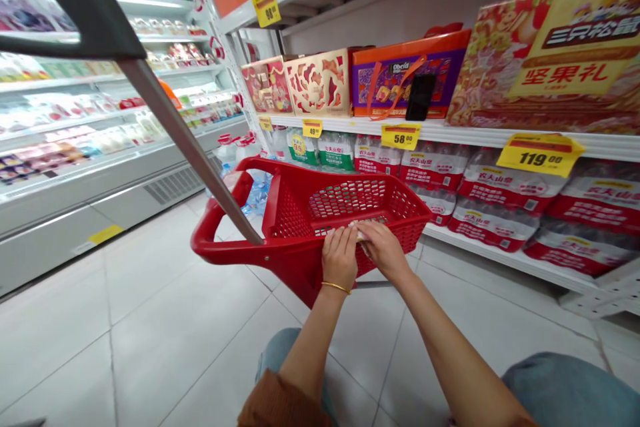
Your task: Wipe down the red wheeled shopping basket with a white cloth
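Observation:
A red plastic shopping basket trolley (295, 203) stands tilted on the floor in front of me, its perforated bin open at the top and its long grey pull handle (185, 140) slanting up to the left. My left hand (340, 257) is closed over the near side rim, with a thin gold bracelet on the wrist. Right beside it, my right hand (384, 250) presses a small white wipe or tissue (361, 236) against the same rim. Most of the wipe is hidden by the fingers. No goods show inside the bin.
Behind the basket, a white shelf holds gift boxes (320, 83), a black phone (421, 97) leaning on one box, and yellow price tags (400, 136). Wrapped water bottle packs (493, 227) fill the lower level. A refrigerated display (115, 167) runs along the left.

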A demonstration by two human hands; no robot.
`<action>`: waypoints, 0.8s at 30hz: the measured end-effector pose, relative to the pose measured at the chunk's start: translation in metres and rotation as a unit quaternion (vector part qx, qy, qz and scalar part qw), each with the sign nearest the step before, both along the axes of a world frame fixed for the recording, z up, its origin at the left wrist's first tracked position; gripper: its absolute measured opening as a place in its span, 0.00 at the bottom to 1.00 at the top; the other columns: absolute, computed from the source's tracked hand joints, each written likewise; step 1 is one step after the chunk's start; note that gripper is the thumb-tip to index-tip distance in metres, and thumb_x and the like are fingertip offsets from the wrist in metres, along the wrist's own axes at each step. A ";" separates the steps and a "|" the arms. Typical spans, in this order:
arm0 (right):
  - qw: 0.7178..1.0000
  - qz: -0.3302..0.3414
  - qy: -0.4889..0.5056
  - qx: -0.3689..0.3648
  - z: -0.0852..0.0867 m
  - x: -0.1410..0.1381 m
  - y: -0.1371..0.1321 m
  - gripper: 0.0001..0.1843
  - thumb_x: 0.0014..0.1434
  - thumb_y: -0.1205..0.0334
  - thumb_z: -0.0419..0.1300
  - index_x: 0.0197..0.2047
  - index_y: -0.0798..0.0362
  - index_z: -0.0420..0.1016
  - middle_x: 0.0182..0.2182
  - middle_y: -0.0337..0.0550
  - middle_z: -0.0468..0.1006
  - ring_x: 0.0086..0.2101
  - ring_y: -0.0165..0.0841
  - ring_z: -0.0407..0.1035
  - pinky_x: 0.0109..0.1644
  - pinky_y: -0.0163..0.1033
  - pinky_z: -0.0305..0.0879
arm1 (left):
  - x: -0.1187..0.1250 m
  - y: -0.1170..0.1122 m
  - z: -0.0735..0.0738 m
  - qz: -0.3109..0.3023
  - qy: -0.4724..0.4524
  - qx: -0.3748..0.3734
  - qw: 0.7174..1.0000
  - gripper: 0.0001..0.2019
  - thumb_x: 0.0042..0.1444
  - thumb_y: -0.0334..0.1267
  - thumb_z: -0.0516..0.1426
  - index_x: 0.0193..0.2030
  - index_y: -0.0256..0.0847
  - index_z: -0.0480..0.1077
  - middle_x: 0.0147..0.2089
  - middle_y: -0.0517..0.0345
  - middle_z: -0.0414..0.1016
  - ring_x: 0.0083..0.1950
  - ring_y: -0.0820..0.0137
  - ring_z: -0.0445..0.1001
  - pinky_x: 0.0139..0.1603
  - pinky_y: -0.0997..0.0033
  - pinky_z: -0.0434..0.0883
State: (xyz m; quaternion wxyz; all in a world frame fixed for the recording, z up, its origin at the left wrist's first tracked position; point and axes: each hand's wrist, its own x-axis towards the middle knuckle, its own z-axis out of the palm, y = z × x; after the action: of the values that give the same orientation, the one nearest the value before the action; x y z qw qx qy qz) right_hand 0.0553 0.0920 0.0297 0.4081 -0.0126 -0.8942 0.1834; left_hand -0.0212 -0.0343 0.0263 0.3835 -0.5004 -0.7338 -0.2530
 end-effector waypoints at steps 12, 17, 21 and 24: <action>0.997 0.035 -0.071 0.023 0.011 0.022 0.046 0.15 0.62 0.67 0.53 0.51 0.51 0.73 0.45 0.50 0.78 0.45 0.38 0.72 0.49 0.47 0.69 | -0.002 -0.009 0.006 0.050 0.020 0.031 0.998 0.12 0.62 0.33 0.53 0.50 0.40 0.73 0.45 0.53 0.79 0.51 0.64 0.74 0.60 0.60 0.62; 0.997 -0.011 -0.073 0.026 0.013 0.019 0.031 0.17 0.62 0.67 0.53 0.52 0.52 0.73 0.45 0.51 0.77 0.45 0.40 0.71 0.49 0.49 0.70 | -0.001 -0.005 0.003 0.043 -0.017 0.041 0.998 0.13 0.63 0.33 0.51 0.50 0.40 0.73 0.45 0.52 0.79 0.51 0.65 0.73 0.61 0.59 0.62; 0.998 0.014 -0.062 0.029 0.016 0.004 0.000 0.20 0.61 0.68 0.52 0.56 0.52 0.69 0.48 0.52 0.75 0.47 0.40 0.70 0.51 0.49 0.69 | -0.001 -0.004 0.000 0.037 -0.028 0.034 0.998 0.15 0.64 0.32 0.48 0.52 0.39 0.72 0.47 0.50 0.78 0.53 0.64 0.72 0.63 0.59 0.60; 0.998 0.010 -0.057 0.035 0.014 -0.005 -0.008 0.21 0.62 0.68 0.52 0.58 0.52 0.67 0.48 0.52 0.74 0.47 0.40 0.68 0.52 0.50 0.68 | -0.003 -0.005 -0.001 0.037 -0.030 0.035 0.998 0.16 0.64 0.32 0.46 0.52 0.37 0.72 0.47 0.49 0.78 0.53 0.65 0.72 0.64 0.59 0.59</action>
State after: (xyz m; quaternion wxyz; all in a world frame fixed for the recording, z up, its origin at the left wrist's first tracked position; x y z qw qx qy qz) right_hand 0.0503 0.0835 0.0438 0.3548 0.0004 -0.9220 0.1551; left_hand -0.0239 -0.0392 0.0255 0.3879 -0.4516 -0.7534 -0.2793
